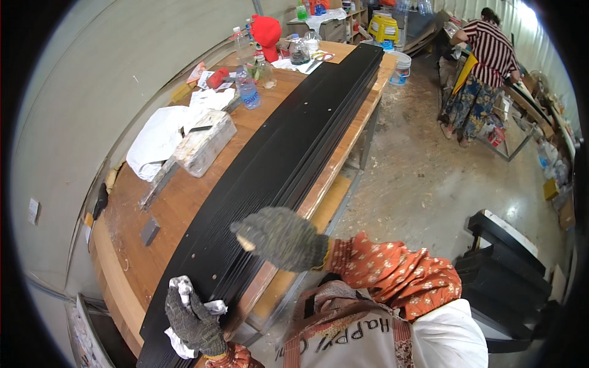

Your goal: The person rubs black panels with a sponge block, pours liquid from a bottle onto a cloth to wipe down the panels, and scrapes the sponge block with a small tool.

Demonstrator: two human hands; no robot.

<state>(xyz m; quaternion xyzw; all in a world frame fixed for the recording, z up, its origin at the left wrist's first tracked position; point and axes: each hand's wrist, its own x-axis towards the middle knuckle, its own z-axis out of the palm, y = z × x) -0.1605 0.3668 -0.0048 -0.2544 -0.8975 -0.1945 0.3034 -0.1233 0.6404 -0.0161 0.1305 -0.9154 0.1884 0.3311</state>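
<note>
Head view, and a long black board (276, 142) runs along the right side of a brown wooden worktable (140, 236), from the near end right up to the far one, its right-hand edge stepped in narrow ridges, small pale spots dotting its flat face. Down at the near end, the left hand (195, 324), in a dark grey-green knitted glove, is closed around a crumpled white cloth (179, 345) and bears on the board, with white folds poking out either side of the fingers. Further up, the right hand (279, 239), gloved the same way, is over the ridged edge, fingers curled and a little blurred. Something pale shows at its fingertips; whether they are clamped on an object or simply together, I can't tell, nor whether they touch the board.

Over on the tabletop, left of the board, sits a small grey rectangular block (149, 231); beyond it, a white-smeared, box-shaped block (205, 147) beside a spread white sheet (156, 140). Behind those stands a clear plastic bottle with a blue label (248, 89), and farther off, a bright red cap (267, 35). Across the floor, a co-worker in a striped top (489, 54) bends over a cluttered bench, well apart from this table.
</note>
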